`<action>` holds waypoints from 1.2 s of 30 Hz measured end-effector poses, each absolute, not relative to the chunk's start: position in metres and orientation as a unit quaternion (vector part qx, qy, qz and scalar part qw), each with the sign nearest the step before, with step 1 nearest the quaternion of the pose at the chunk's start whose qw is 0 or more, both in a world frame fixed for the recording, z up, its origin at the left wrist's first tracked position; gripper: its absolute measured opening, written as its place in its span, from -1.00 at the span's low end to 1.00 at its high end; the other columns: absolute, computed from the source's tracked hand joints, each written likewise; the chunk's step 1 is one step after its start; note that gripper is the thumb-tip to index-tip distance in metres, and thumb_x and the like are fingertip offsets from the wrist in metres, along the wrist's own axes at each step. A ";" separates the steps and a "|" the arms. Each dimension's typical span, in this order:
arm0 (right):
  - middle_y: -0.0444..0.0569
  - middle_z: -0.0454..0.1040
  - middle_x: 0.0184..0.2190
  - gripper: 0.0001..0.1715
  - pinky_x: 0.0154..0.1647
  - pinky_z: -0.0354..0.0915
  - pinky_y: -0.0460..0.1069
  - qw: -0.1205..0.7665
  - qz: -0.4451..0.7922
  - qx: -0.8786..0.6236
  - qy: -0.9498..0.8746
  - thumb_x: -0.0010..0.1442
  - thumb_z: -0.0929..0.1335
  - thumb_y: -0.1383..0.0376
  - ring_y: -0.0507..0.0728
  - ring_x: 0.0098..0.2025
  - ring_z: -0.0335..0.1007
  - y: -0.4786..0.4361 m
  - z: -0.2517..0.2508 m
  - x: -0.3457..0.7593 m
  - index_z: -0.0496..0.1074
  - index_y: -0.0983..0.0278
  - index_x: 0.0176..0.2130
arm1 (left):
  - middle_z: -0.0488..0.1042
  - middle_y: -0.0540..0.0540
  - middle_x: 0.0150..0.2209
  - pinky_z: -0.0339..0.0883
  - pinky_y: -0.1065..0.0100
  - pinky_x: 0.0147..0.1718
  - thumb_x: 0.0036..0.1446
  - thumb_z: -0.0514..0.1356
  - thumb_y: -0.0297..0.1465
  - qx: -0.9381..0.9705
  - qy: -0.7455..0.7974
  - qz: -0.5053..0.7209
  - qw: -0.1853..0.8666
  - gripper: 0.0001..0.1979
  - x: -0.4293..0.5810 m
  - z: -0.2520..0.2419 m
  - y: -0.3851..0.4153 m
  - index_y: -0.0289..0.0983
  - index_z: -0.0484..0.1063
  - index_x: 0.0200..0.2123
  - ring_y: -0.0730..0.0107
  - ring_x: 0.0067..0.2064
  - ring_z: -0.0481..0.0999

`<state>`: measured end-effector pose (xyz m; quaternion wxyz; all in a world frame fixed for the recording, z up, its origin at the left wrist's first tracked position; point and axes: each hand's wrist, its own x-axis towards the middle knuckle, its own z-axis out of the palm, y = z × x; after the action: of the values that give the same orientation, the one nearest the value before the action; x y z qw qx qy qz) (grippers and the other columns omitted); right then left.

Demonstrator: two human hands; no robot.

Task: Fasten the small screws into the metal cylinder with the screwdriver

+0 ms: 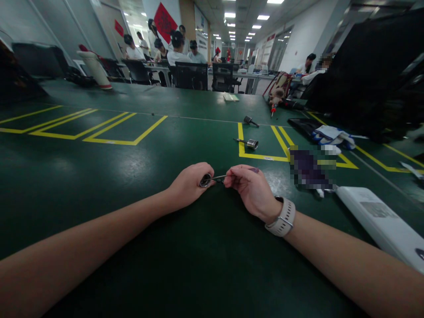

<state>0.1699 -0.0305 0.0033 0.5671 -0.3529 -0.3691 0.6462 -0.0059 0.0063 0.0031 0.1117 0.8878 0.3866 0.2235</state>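
Note:
My left hand (188,187) is closed around a small hollow metal cylinder (205,180), its round open end turned toward me. Pinched in the fingers of my right hand (250,190) is a thin tool with a slim metal shaft (220,177) and a dark purplish end (254,170). The shaft points left, its tip at the cylinder's mouth; how deep it reaches I cannot tell. Between the hands lies a tiny dark part (219,180), partly hidden. Farther off, two metal pieces with thin stems, one shiny (252,144) and one darker (247,119), lie on the green table (185,265).
Yellow tape (261,157) marks boxes on the table. To the right are a white power bank-like block (377,216), a blurred-out phone-sized object (309,170) and a white-blue cloth (333,134). A pale cup (96,68) stands far left. Several people sit at tables behind.

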 end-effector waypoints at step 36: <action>-0.09 0.46 -0.32 -0.84 -0.18 0.24 0.02 0.600 0.426 -0.471 -0.486 0.11 0.34 0.23 0.09 -0.23 0.38 -0.026 -0.007 0.169 0.42 0.23 -0.27 | 0.37 -0.07 -0.37 0.26 0.33 -0.41 0.00 0.15 -0.40 0.884 0.408 0.206 0.098 -0.90 -0.005 0.007 0.002 -0.28 0.29 -0.37 0.35 -0.35 0.36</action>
<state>0.1690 -0.0261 -0.0068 0.6000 -0.4709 -0.4864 0.4262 -0.0050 0.0020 0.0067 0.0983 0.8838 0.4082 0.2065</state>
